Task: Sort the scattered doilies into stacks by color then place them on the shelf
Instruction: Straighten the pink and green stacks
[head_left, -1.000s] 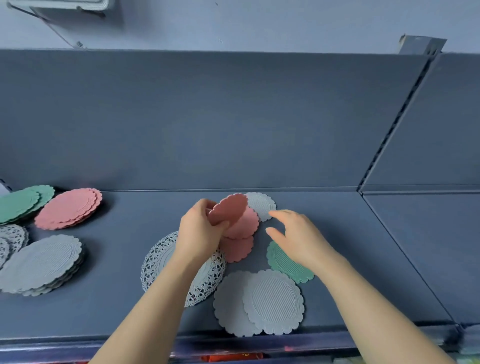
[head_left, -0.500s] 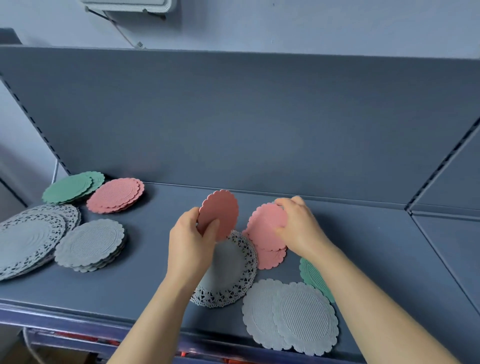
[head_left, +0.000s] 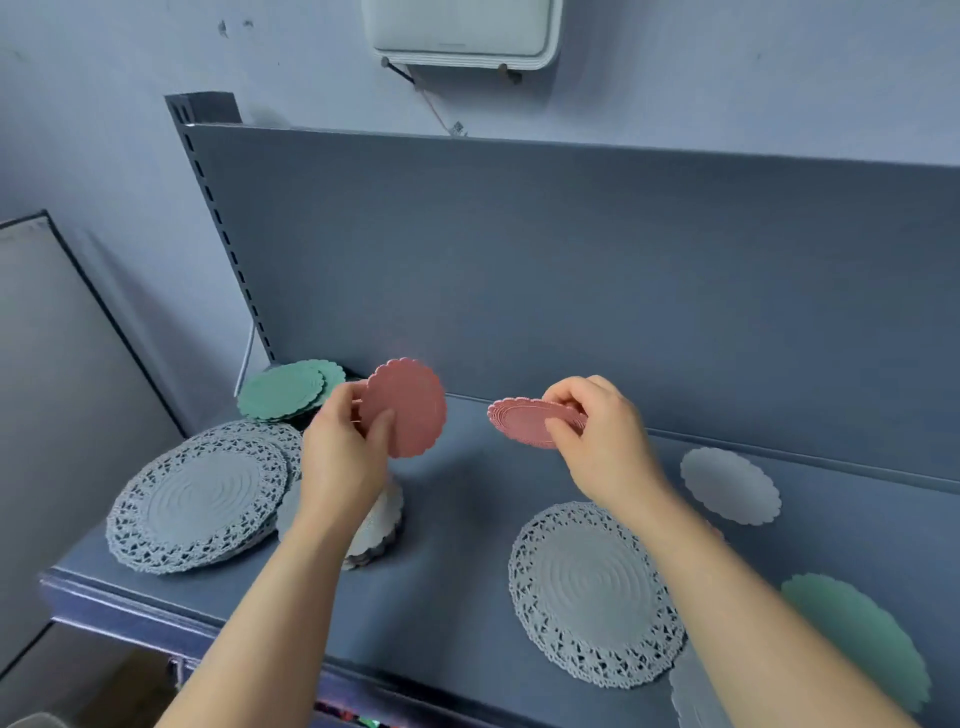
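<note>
My left hand (head_left: 340, 457) holds a pink doily (head_left: 408, 408) upright above the shelf (head_left: 457, 566). To its right, my right hand (head_left: 602, 441) pinches a second pink doily (head_left: 530, 422), held nearly flat. At the back left lies a green stack (head_left: 285, 389); the pink stack beside it is hidden behind my left hand. A large grey lace stack (head_left: 200, 499) sits front left, and a small grey stack (head_left: 382, 519) shows under my left wrist. Loose on the right lie a grey lace doily (head_left: 592, 587), a small grey doily (head_left: 730, 486) and a green doily (head_left: 857, 634).
The shelf's grey back panel (head_left: 571, 270) rises close behind the hands. Another small grey doily (head_left: 691, 696) peeks out at the front edge on the right. A white box (head_left: 462, 31) hangs on the wall above. A dark panel (head_left: 52, 389) stands to the left.
Both hands have risen off the shelf, each with a pink doily; the right one lifted its doily from the loose pile. The view swung left and up.
</note>
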